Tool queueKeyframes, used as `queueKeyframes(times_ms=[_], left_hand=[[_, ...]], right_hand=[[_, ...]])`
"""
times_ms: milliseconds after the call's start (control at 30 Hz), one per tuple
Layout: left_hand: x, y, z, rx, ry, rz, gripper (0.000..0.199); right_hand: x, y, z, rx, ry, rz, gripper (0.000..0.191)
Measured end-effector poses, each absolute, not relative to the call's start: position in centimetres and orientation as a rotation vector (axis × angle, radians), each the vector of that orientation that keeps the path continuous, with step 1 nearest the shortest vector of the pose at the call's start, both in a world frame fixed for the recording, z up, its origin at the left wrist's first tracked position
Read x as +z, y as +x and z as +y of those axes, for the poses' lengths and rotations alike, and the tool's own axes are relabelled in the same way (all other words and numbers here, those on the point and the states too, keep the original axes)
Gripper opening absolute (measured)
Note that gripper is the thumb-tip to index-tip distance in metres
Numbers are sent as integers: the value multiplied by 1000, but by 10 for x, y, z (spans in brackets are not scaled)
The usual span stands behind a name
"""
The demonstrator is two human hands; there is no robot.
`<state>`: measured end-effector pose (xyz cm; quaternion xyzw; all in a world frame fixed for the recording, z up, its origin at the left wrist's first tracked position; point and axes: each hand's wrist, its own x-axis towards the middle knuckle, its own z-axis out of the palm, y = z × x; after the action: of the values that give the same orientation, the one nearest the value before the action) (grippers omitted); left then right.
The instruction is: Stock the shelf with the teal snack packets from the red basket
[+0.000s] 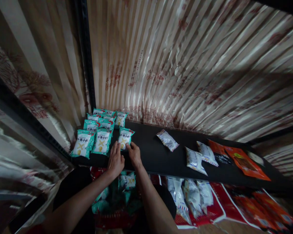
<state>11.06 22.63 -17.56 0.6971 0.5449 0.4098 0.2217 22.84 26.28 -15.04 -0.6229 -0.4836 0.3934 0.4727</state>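
A teal and white snack packet (124, 137) stands near the front of the black shelf (146, 152), between my two hands. My left hand (116, 160) rests at its lower left side, fingers stretched out. At its lower right edge is my right hand (134, 154), thumb and fingers closed against the packet's corner. To the left, several matching packets are grouped in rows, with one (102, 141) at the front beside my left hand and another (83, 143) at the far left. One more packet (120, 119) stands behind, near the curtain.
Silver-white packets (168, 140) and orange packets (246, 162) lie to the right on the shelf. Below are red bags (218, 206) with more packets. A patterned curtain (175, 65) hangs behind, and a dark post (88, 55) rises at the back left.
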Motion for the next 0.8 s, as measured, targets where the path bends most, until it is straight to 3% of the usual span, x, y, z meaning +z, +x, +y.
queueKeyframes(times_ms=[800], left_hand=[[-167,118,280,1053,1931,1586,64]], right_hand=[[-156,222,327,876,-1583,-1196,30]])
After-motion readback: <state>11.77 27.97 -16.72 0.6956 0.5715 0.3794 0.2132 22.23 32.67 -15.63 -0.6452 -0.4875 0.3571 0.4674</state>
